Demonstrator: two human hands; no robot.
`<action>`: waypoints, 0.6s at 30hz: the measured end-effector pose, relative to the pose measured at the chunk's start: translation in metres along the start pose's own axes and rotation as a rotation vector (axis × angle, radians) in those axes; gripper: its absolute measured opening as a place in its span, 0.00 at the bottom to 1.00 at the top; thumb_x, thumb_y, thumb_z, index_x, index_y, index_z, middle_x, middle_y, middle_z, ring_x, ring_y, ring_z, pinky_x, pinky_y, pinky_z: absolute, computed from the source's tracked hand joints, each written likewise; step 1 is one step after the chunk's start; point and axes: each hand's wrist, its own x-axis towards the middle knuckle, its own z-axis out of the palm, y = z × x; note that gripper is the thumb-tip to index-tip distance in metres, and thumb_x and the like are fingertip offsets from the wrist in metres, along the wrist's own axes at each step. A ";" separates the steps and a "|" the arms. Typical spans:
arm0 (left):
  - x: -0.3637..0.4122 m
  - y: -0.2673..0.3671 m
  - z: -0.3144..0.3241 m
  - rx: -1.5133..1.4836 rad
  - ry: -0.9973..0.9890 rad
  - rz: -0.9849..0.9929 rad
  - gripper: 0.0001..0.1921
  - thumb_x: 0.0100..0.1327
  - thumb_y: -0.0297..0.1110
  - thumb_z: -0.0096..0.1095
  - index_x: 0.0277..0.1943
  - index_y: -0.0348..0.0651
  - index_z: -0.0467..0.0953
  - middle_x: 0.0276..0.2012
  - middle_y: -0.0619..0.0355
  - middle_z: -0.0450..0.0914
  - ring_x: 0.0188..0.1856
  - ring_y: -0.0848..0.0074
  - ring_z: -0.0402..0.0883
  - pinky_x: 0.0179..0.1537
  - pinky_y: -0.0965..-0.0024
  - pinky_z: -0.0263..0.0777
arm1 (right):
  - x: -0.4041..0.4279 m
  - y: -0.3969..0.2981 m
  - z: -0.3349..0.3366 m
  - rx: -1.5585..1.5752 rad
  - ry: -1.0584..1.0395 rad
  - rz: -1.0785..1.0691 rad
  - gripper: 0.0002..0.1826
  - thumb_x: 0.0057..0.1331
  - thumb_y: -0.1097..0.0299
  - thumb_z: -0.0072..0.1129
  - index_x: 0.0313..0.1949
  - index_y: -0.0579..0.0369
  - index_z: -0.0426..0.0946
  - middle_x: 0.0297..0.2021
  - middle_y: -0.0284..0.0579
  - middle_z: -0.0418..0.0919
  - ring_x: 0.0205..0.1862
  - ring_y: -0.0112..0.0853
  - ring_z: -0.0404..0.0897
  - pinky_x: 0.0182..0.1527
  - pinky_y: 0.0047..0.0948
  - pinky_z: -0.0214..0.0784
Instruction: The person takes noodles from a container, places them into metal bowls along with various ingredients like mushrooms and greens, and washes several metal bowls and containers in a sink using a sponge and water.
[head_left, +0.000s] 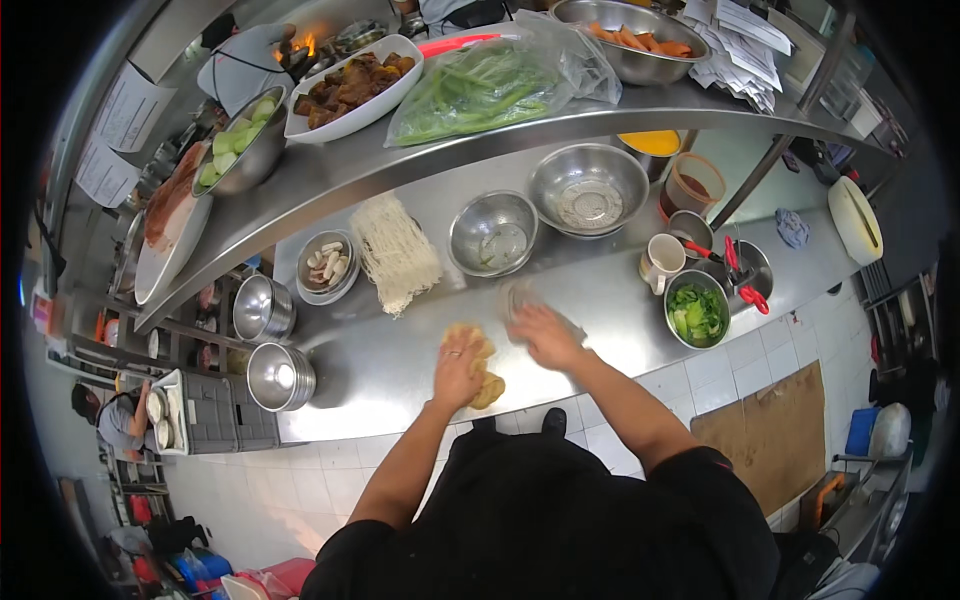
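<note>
On the stainless steel table, my left hand lies over a crumpled yellow cloth, with its fingers partly covering it. My right hand is just to the right, low over the metal and blurred by motion. A pale greyish thing shows blurred around its fingertips; what it is, and whether the hand grips it, is unclear. Beyond my hands are two perforated steel bowls. A block of dried white noodles lies farther left.
Stacked steel bowls stand at the left, near a bowl of pale sliced food. To the right are a mug, a bowl of green leaves and red-handled tools. An overhead steel shelf carries food. Several people work nearby.
</note>
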 end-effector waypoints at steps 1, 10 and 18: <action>-0.005 0.000 -0.012 0.007 0.008 -0.007 0.33 0.55 0.39 0.64 0.66 0.46 0.72 0.73 0.45 0.61 0.75 0.45 0.52 0.74 0.43 0.46 | -0.024 -0.005 -0.001 0.061 0.007 -0.084 0.28 0.56 0.75 0.57 0.58 0.48 0.76 0.65 0.50 0.71 0.71 0.50 0.62 0.73 0.51 0.51; 0.119 0.047 -0.037 -1.146 0.086 -0.894 0.32 0.60 0.51 0.66 0.60 0.38 0.73 0.49 0.46 0.79 0.48 0.58 0.81 0.47 0.53 0.79 | -0.162 -0.056 -0.069 0.939 0.590 0.948 0.23 0.56 0.76 0.56 0.53 0.52 0.79 0.58 0.62 0.75 0.61 0.52 0.73 0.64 0.45 0.65; 0.208 -0.006 0.010 -1.505 0.278 -0.919 0.21 0.66 0.29 0.55 0.58 0.26 0.64 0.46 0.42 0.76 0.46 0.56 0.82 0.45 0.54 0.85 | -0.034 -0.048 -0.011 -0.183 0.026 0.353 0.35 0.68 0.46 0.51 0.70 0.46 0.63 0.73 0.64 0.53 0.76 0.58 0.48 0.72 0.63 0.43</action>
